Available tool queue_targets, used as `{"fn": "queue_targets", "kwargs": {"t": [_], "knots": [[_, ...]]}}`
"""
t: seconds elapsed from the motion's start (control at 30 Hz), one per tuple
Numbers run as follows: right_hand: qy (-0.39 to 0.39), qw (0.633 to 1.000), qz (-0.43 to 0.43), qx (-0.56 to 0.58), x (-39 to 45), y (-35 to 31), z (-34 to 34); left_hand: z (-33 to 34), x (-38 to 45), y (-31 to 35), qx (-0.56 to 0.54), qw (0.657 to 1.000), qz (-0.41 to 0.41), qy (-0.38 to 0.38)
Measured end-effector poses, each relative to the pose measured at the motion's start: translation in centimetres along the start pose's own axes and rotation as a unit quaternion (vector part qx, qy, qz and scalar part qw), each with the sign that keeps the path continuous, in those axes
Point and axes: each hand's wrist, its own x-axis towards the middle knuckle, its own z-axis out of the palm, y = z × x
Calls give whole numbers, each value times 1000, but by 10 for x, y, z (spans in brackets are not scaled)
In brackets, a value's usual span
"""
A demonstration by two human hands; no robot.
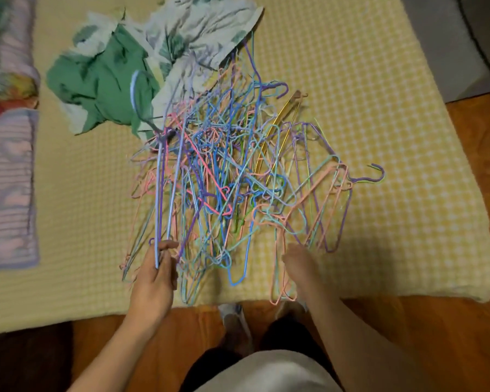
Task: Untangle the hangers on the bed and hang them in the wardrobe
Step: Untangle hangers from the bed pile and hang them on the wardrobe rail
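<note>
Lying across the yellow checked bed (379, 80) is a tangled pile of hangers (232, 176), too knotted for counting; one crumpled green floral cloth (111, 77) is touching its far edge, and one striped pillow (7, 188) is sitting well to the left; the left hand (156, 278) is gripping a few pale blue and purple hangers (161, 193) lifted at the pile's near-left side; the right hand (297, 264) is blurring among pink wires, its grip impossible to tell.

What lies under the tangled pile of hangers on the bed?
The yellow checked bedcover shows through the pile of hangers. Its far edge overlaps the green floral cloth. Anything beneath the dense middle is hidden.
</note>
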Motion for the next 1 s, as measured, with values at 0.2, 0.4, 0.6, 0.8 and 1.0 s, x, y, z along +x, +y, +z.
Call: {"fn": "queue_targets", "kwargs": {"t": [0.2,0.4,0.6,0.8,1.0], "knots": [[49,995,-60,-59,90,52,54,1,-3,8,-18,998,-42,44],[178,973,-94,-112,4,47,1,12,-19,14,-15,999,-40,12],[291,948,-72,-107,-18,56,-78,29,-26,17,-26,998,-63,-11],[214,972,-96,31,-51,8,-114,65,-4,44,-65,990,-110,-59],[250,958,-68,-123,-109,-17,-112,99,5,112,-121,967,-137,-176]]}}
